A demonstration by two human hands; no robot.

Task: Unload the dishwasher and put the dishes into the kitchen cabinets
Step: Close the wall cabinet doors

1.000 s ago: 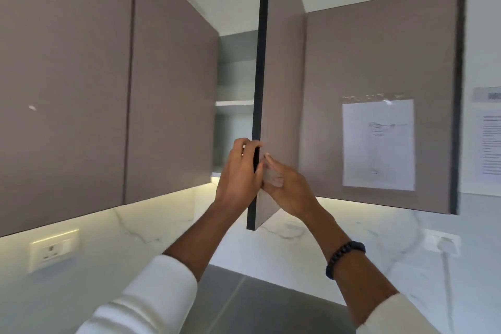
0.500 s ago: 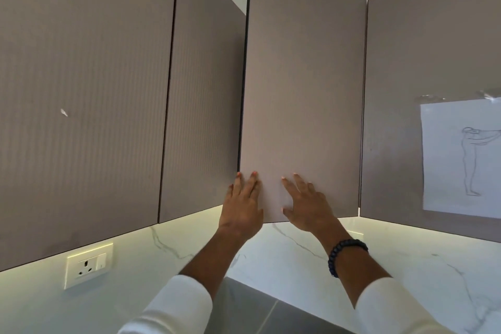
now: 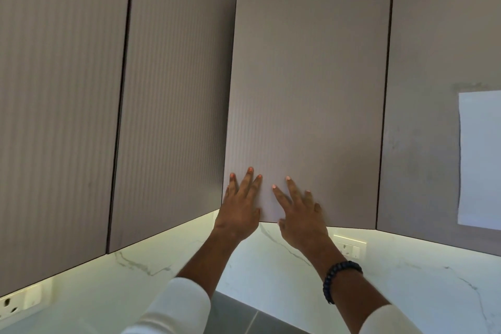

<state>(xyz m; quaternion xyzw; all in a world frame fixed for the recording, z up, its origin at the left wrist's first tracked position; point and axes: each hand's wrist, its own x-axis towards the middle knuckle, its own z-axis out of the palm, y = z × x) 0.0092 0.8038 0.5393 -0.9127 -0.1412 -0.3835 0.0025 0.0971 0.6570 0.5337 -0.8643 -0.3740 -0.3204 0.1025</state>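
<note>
A closed upper cabinet door (image 3: 306,89) at centre frame is pressed near its lower edge by the left hand (image 3: 240,209) and right hand (image 3: 301,214), each grip flat with fingers spread, holding nothing. A paper sheet (image 3: 479,157) is taped at right.

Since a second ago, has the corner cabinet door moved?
Yes. The corner cabinet door swung shut: it stood edge-on showing shelves, now lies flush beside the neighbouring door, both hands flat against it.
</note>
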